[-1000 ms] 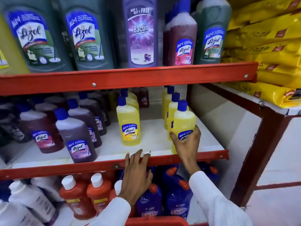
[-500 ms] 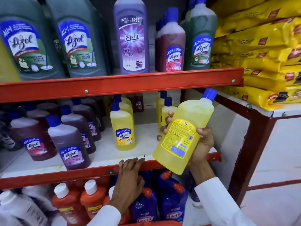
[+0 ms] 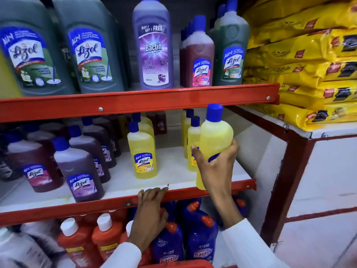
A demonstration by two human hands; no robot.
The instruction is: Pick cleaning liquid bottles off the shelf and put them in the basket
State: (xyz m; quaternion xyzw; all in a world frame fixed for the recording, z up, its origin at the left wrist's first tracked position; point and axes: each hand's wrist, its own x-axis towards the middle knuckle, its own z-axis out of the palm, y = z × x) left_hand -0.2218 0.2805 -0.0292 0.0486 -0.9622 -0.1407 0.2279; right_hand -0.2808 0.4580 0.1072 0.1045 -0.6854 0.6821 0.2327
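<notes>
My right hand (image 3: 217, 167) grips a yellow cleaning liquid bottle (image 3: 216, 136) with a blue cap, held upright just in front of the middle shelf's right end. My left hand (image 3: 151, 211) rests with its fingers over the red front rail of the middle shelf (image 3: 77, 207), holding nothing. More yellow bottles stand on that shelf: one in the middle (image 3: 142, 151) and a row behind the held bottle (image 3: 193, 140). The red rim of the basket (image 3: 173, 264) shows at the bottom edge.
Dark purple bottles (image 3: 79, 171) fill the middle shelf's left. The top shelf holds large green bottles (image 3: 90, 47), a purple Bactin bottle (image 3: 153, 45) and others. Orange (image 3: 77, 246) and blue bottles (image 3: 201, 240) stand below. Yellow bags (image 3: 305, 60) are stacked at right.
My right hand lifted the yellow bottle off the shelf, tilted it to show its back label, then turned it upright again. My left hand stayed on the shelf rail.
</notes>
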